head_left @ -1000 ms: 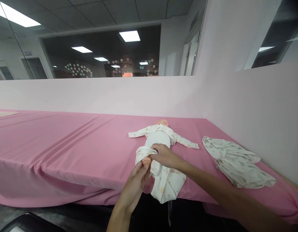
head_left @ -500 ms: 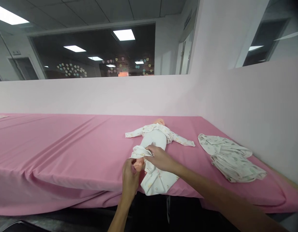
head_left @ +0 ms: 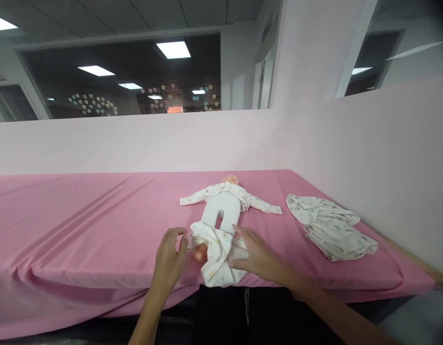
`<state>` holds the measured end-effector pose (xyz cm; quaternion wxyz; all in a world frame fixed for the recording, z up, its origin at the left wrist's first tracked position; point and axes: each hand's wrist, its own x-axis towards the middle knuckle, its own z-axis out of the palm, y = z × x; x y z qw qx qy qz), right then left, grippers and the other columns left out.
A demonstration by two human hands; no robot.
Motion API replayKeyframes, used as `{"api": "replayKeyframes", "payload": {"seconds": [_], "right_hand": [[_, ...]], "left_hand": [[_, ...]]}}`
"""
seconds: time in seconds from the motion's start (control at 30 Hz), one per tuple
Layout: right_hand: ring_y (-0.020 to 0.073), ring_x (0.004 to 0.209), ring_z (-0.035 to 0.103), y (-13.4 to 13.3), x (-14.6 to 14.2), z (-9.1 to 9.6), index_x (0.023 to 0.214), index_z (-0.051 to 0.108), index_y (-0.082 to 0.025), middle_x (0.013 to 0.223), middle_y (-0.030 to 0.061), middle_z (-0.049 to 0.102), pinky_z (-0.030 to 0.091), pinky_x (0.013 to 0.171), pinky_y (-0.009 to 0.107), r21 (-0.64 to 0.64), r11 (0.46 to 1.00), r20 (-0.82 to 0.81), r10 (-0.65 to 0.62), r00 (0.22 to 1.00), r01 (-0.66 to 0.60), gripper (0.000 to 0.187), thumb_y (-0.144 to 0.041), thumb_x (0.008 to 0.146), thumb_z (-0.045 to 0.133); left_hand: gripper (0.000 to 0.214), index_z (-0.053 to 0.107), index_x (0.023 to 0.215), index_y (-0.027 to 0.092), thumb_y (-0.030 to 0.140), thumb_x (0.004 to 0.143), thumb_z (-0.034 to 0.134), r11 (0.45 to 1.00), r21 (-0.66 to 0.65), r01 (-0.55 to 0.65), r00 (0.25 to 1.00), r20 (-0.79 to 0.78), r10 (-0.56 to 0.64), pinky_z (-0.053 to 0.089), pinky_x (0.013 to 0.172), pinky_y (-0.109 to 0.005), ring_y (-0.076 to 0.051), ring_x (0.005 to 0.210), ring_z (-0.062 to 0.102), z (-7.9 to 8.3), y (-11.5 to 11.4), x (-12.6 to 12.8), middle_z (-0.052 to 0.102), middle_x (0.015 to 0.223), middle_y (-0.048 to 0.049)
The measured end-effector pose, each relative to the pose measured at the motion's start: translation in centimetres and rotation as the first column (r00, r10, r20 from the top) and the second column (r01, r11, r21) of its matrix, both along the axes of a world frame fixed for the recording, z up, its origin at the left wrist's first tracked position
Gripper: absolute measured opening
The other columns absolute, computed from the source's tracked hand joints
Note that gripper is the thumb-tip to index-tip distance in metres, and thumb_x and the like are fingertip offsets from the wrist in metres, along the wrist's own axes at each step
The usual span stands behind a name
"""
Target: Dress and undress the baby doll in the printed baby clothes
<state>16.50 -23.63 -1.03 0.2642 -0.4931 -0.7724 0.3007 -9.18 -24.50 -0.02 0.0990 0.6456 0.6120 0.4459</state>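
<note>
A baby doll (head_left: 224,203) lies on its back on the pink table (head_left: 81,215), head away from me, in a white printed top with sleeves spread. Its white legs point toward me. Printed baby trousers (head_left: 216,256) are bunched around its feet near the table's front edge. An orange doll foot (head_left: 198,254) shows at the bunched cloth. My left hand (head_left: 169,261) is beside that foot, fingers curled and apart, holding nothing. On the right side of the trousers rests my right hand (head_left: 253,254), its fingers spread on the cloth.
A folded printed cloth (head_left: 329,227) lies on the table to the right, near the pink side wall (head_left: 386,158). A low pink wall (head_left: 135,143) runs behind the table, with dark windows above it. The tablecloth is creased on the left.
My hands have let go of the trousers' waistband and moved apart. The trousers now sit lower, down at the doll's feet, and both white legs show. The view has shifted right.
</note>
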Motion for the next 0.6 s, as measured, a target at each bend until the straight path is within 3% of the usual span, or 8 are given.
{"api": "replayKeyframes", "payload": {"seconds": [0.1, 0.2, 0.3, 0.4, 0.47, 0.5, 0.57, 0.6], "right_hand": [[0.0267, 0.122, 0.044, -0.3, 0.9, -1.5, 0.134, 0.042, -0.026, 0.13, 0.0077, 0.051, 0.037, 0.099, 0.041, 0.08, 0.997, 0.066, -0.004, 0.998, -0.001, 0.065, -0.038, 0.075, 0.065], [0.0256, 0.108, 0.051, -0.9, 1.0, -2.7, 0.115, 0.056, -0.024, 0.112, 0.0054, 0.06, 0.037, 0.096, 0.04, 0.232, 0.966, 0.228, 0.059, 0.972, -0.113, 0.042, -0.028, 0.074, 0.065], [0.0244, 0.1, 0.052, -1.4, 1.0, -3.6, 0.107, 0.058, -0.022, 0.105, 0.006, 0.06, 0.038, 0.09, 0.039, 0.351, 0.922, 0.308, 0.049, 0.95, -0.161, 0.03, -0.02, 0.077, 0.059], [0.0222, 0.094, 0.053, -1.8, 1.1, -4.0, 0.095, 0.059, -0.02, 0.097, 0.0051, 0.061, 0.038, 0.087, 0.039, 0.368, 0.912, 0.282, 0.074, 0.957, -0.179, 0.016, -0.016, 0.084, 0.048], [0.02, 0.087, 0.055, -2.0, 1.3, -3.8, 0.086, 0.059, -0.019, 0.088, 0.0039, 0.062, 0.04, 0.084, 0.037, 0.291, 0.948, 0.142, 0.093, 0.985, -0.131, 0.016, -0.017, 0.088, 0.043], [0.0191, 0.083, 0.056, -2.0, 1.4, -3.6, 0.084, 0.059, -0.019, 0.085, 0.0034, 0.062, 0.042, 0.08, 0.035, 0.203, 0.974, 0.027, 0.094, 0.995, -0.098, 0.017, -0.021, 0.089, 0.043], [0.0178, 0.077, 0.057, -2.0, 1.6, -3.0, 0.085, 0.06, -0.018, 0.082, 0.003, 0.063, 0.044, 0.07, 0.03, -0.066, 0.996, -0.252, 0.034, 0.967, -0.052, 0.021, -0.032, 0.09, 0.046], [0.0173, 0.075, 0.058, -1.9, 1.7, -2.7, 0.088, 0.061, -0.018, 0.082, 0.0032, 0.063, 0.045, 0.066, 0.029, -0.217, 0.975, -0.378, -0.042, 0.925, -0.044, 0.024, -0.038, 0.089, 0.048]], "left_hand": [[0.03, 0.053, 0.116, 0.024, 0.036, 0.093, 0.04, 0.965, -0.028, 0.259, 0.949, -0.18, -0.26, 0.04, 0.094, -0.034, -0.022, 0.112, 0.052, 4.1, -0.3, 2.6, 0.057, 0.123, -0.0048], [0.028, 0.058, 0.11, 0.021, 0.035, 0.087, 0.051, 0.863, -0.239, 0.445, 0.716, -0.484, -0.503, 0.038, 0.095, -0.036, -0.024, 0.112, 0.051, 6.6, 1.0, 5.5, 0.06, 0.119, -0.0064], [0.024, 0.062, 0.081, 0.015, 0.038, 0.077, 0.064, 0.804, -0.452, 0.386, 0.439, -0.676, -0.591, 0.038, 0.09, -0.041, -0.028, 0.097, 0.057, 7.1, 2.9, 7.7, 0.065, 0.104, -0.0121], [0.016, 0.058, 0.066, 0.013, 0.026, 0.074, 0.063, 0.818, -0.486, 0.307, 0.29, -0.771, -0.567, 0.038, 0.083, -0.04, -0.029, 0.089, 0.059, 6.6, 4.1, 8.6, 0.066, 0.091, -0.0151], [0.013, 0.055, 0.062, 0.014, 0.018, 0.075, 0.056, 0.829, -0.454, 0.326, 0.298, -0.783, -0.546, 0.037, 0.076, -0.036, -0.026, 0.081, 0.059, 6.5, 4.5, 8.4, 0.065, 0.079, -0.0129], [0.015, 0.054, 0.061, 0.015, 0.017, 0.075, 0.053, 0.829, -0.437, 0.35, 0.351, -0.759, -0.549, 0.037, 0.071, -0.034, -0.024, 0.074, 0.058, 6.5, 4.7, 8.1, 0.063, 0.073, -0.0103], [0.019, 0.051, 0.06, 0.017, 0.022, 0.078, 0.049, 0.84, -0.391, 0.377, 0.567, -0.62, -0.542, 0.034, 0.061, -0.029, -0.019, 0.063, 0.053, 6.5, 5.4, 7.2, 0.058, 0.064, -0.0046], [0.022, 0.05, 0.06, 0.017, 0.026, 0.079, 0.049, 0.853, -0.365, 0.374, 0.698, -0.495, -0.518, 0.032, 0.057, -0.028, -0.017, 0.06, 0.051, 6.5, 6.0, 6.7, 0.055, 0.062, -0.0024]]}}
